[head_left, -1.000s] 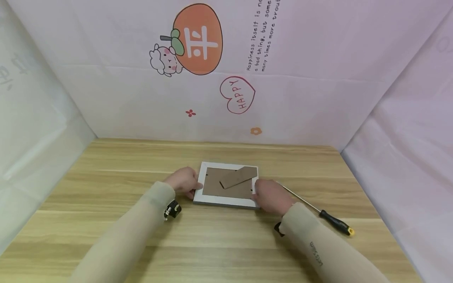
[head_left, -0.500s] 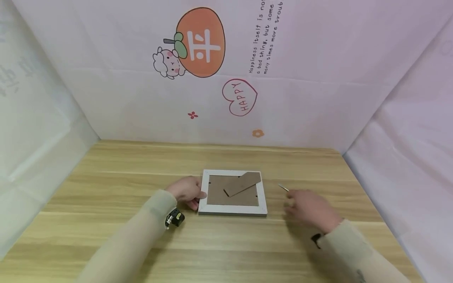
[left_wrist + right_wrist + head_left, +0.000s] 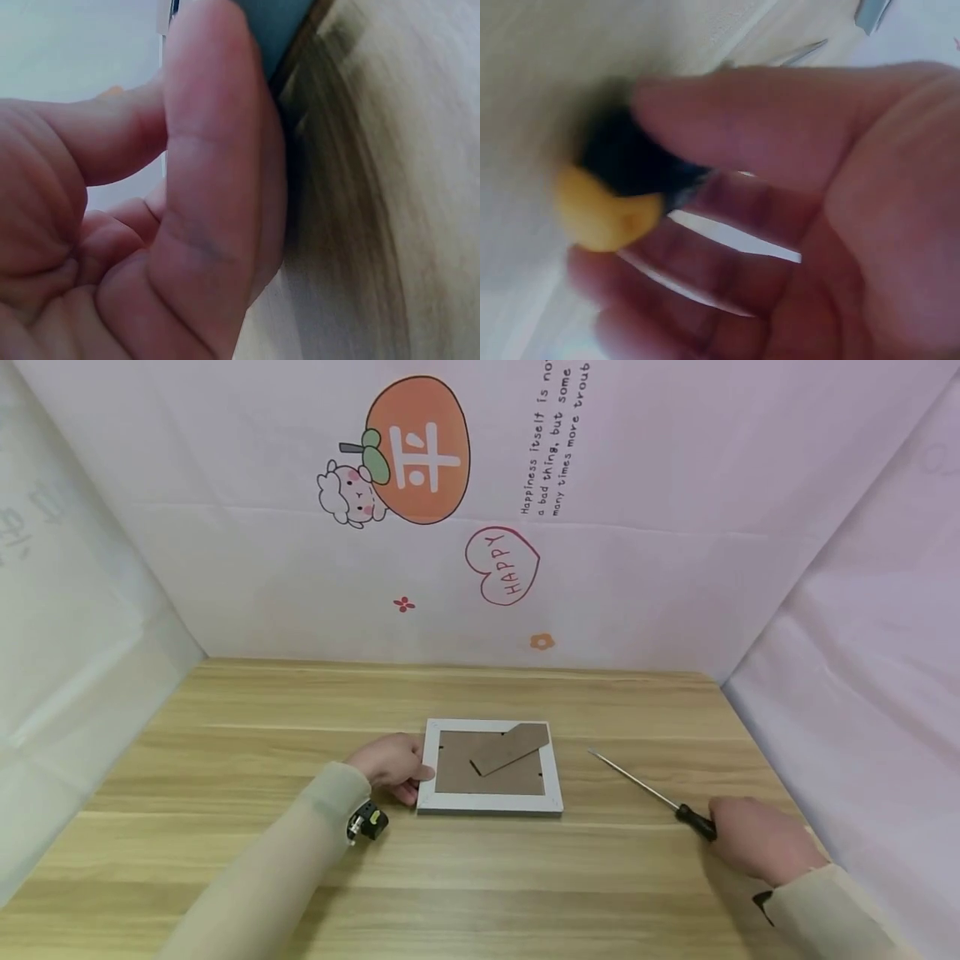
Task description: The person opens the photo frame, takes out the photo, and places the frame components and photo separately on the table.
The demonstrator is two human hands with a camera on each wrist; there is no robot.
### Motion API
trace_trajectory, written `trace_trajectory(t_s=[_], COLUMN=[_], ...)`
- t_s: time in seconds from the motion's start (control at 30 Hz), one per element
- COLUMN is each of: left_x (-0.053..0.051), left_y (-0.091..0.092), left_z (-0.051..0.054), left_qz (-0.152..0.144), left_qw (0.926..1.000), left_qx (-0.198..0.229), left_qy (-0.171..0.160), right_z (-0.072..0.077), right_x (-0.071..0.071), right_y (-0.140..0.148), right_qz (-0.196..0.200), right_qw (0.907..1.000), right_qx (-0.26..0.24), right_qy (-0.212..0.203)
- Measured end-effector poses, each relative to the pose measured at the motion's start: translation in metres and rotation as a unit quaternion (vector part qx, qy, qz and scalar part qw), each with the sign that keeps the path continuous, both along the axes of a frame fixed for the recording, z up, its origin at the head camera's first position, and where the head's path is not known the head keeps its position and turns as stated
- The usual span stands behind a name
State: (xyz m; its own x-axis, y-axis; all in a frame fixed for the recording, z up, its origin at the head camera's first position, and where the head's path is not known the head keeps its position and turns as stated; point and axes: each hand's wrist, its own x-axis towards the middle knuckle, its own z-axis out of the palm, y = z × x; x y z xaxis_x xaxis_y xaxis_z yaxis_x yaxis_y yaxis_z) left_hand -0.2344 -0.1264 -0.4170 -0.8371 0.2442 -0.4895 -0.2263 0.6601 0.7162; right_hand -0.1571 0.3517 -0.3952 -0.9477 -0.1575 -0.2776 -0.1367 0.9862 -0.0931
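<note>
A white photo frame (image 3: 489, 804) lies back side up on the table, showing its brown backing board (image 3: 457, 747) and slanted stand leg (image 3: 513, 747). My left hand (image 3: 390, 766) pinches its left edge, thumb on top and fingers at the side; the left wrist view shows the curled fingers (image 3: 210, 165) against the frame's grey side (image 3: 274, 26). To the right is a screwdriver (image 3: 637, 783), its thin metal shaft pointing towards the frame. My right hand (image 3: 765, 839) holds its black handle; in the right wrist view, the yellow end (image 3: 604, 214) shows between thumb and fingers.
The wood-grain table (image 3: 480, 893) carries the frame and screwdriver. A printed white cloth (image 3: 637, 577) stands as a wall behind it, with plain cloth walls (image 3: 82, 610) on the left and right. A small black camera (image 3: 367, 821) sits at my left wrist.
My right hand has let go of the frame's right edge and moved right to the screwdriver's handle. The frame has come down flat, slightly nearer, with my left hand still on it.
</note>
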Motion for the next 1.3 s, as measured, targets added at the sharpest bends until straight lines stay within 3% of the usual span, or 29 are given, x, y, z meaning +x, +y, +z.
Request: trace_trajectory(t_s=[0.17,0.33,0.43,0.5,0.53,0.57,0.6,0.63,0.67,0.7,0.73,0.77,0.8,0.83,0.87,0.9,0.93,0.97,1.0,1.07,1.1,1.13,1.17,1.2,1.3], left_x=[-0.002,-0.002,-0.002,-0.002,-0.002,-0.002,-0.002,-0.001,-0.001,-0.001,0.0,0.0,0.0,0.001,0.001,0.001,0.002,0.002,0.002,0.003,0.003,0.002,0.002,0.001,0.0], left_y=[0.0,0.0,-0.001,-0.001,-0.001,-0.001,-0.001,-0.001,-0.001,-0.001,-0.001,-0.001,-0.001,0.0,0.0,0.0,0.0,0.0,0.0,0.0,0.0,0.0,0.0,0.0,0.0], left_z=[0.0,-0.001,-0.002,-0.002,-0.002,-0.001,-0.001,-0.001,-0.001,0.0,0.0,0.0,0.001,0.001,0.001,0.002,0.002,0.003,0.003,0.003,0.003,0.003,0.003,0.003,0.002], left_qz=[0.004,0.007,0.008,0.01,0.011,0.009,0.009,0.009,0.012,0.012,0.012,0.012,0.013,0.013,0.013,0.011,0.009,0.008,0.006,0.003,0.001,0.0,0.001,0.001,0.0], left_qw=[1.0,0.9999,0.9999,0.9999,0.9999,0.9999,0.9999,0.9999,0.9999,0.9999,0.9999,0.9999,0.9999,0.9999,0.9999,0.9999,0.9999,0.9999,0.9999,0.9999,0.9999,0.9998,0.9998,0.9998,0.9999], left_qx=[-0.005,-0.004,-0.001,0.001,0.002,0.001,0.001,0.001,0.003,0.003,0.003,0.003,0.003,0.004,0.005,0.004,0.003,0.002,-0.001,-0.006,-0.009,-0.011,-0.012,-0.013,-0.014], left_qy=[-0.003,-0.008,-0.006,-0.007,-0.008,-0.007,-0.007,-0.008,-0.009,-0.008,-0.008,-0.006,-0.005,-0.004,-0.002,0.001,0.004,0.006,0.008,0.012,0.013,0.014,0.013,0.013,0.01], right_z=[-0.003,-0.009,-0.013,-0.014,-0.013,-0.012,-0.012,-0.011,-0.01,-0.009,-0.009,-0.008,-0.008,-0.008,-0.008,-0.008,-0.009,-0.009,-0.009,-0.009,-0.008,-0.008,-0.006,-0.005,-0.003], right_x=[-0.015,-0.028,-0.033,-0.036,-0.038,-0.04,-0.041,-0.043,-0.045,-0.046,-0.047,-0.047,-0.048,-0.048,-0.049,-0.049,-0.05,-0.051,-0.052,-0.052,-0.053,-0.053,-0.053,-0.053,-0.053], right_y=[0.003,0.01,0.019,0.026,0.03,0.033,0.037,0.04,0.043,0.046,0.048,0.049,0.05,0.051,0.051,0.051,0.05,0.048,0.044,0.033,0.026,0.017,0.007,-0.004,-0.036], right_qz=[-0.002,-0.006,-0.029,-0.059,-0.078,-0.1,-0.122,-0.147,-0.173,-0.197,-0.218,-0.234,-0.249,-0.257,-0.26,-0.262,-0.258,-0.253,-0.249,-0.227,-0.217,-0.202,-0.191,-0.177,-0.145], right_qw=[0.9987,0.9964,0.991,0.98,0.9701,0.9571,0.9372,0.9085,0.8665,0.8178,0.7578,0.6868,0.6093,0.5402,0.4793,0.4281,0.3843,0.3495,0.3289,0.3088,0.3109,0.3215,0.3379,0.361,0.4453], right_qx=[-0.043,-0.084,-0.13,-0.19,-0.23,-0.272,-0.327,-0.391,-0.468,-0.541,-0.615,-0.688,-0.753,-0.801,-0.838,-0.864,-0.885,-0.9,-0.909,-0.92,-0.921,-0.92,-0.917,-0.91,-0.879], right_qy=[0.026,0.006,-0.001,-0.002,-0.002,0.001,0.005,0.008,0.007,0.008,0.007,0.003,-0.003,-0.012,-0.022,-0.032,-0.044,-0.055,-0.062,-0.081,-0.088,-0.092,-0.096,-0.099,-0.092])
